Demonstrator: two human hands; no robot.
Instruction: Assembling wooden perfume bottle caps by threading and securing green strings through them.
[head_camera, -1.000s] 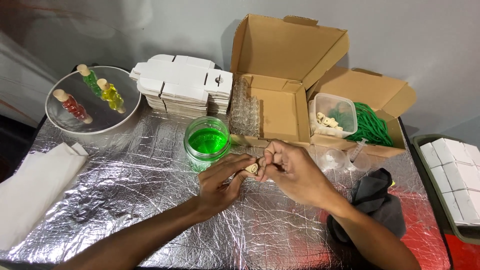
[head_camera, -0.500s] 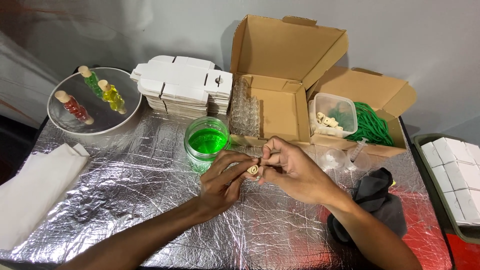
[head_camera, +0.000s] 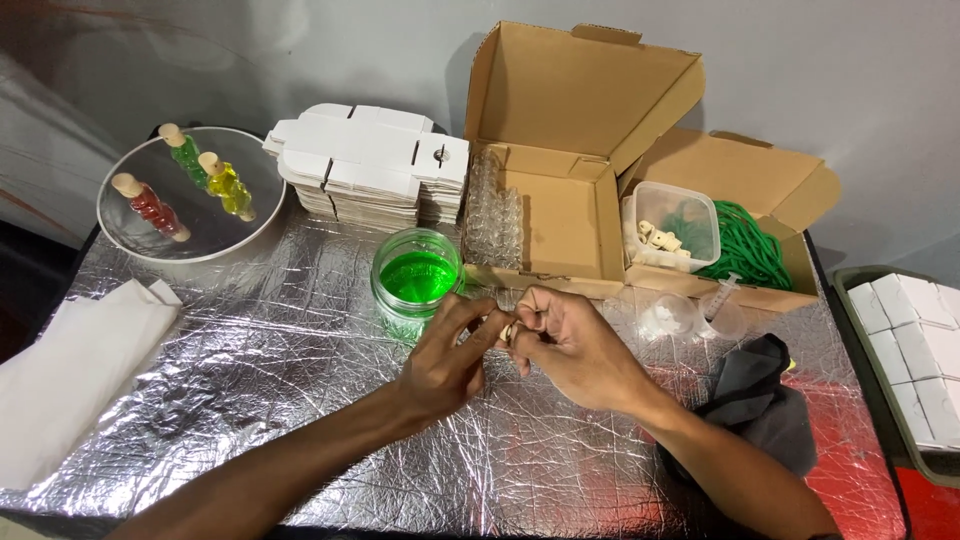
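Holding small cork (head_camera: 507, 331), both hands; jar (head_camera: 417, 272) holds green liquid.

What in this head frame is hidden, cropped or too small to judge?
- Small pale item pinched between left hand and right hand: fingers cover most of it; kind unclear.
- White boxes in the tray: cut by the right edge.
- Pale pieces in the clear tub: too small to identify.
- Folded white cloth: cropped at the left edge.

Small object (head_camera: 507, 329): showing only as a pale speck, the left hand (head_camera: 447, 358) and right hand (head_camera: 575, 350) covering it; kind unclear.
White boxes (head_camera: 915, 355): running off the right edge.
White cloth (head_camera: 60, 375): running off the left edge.
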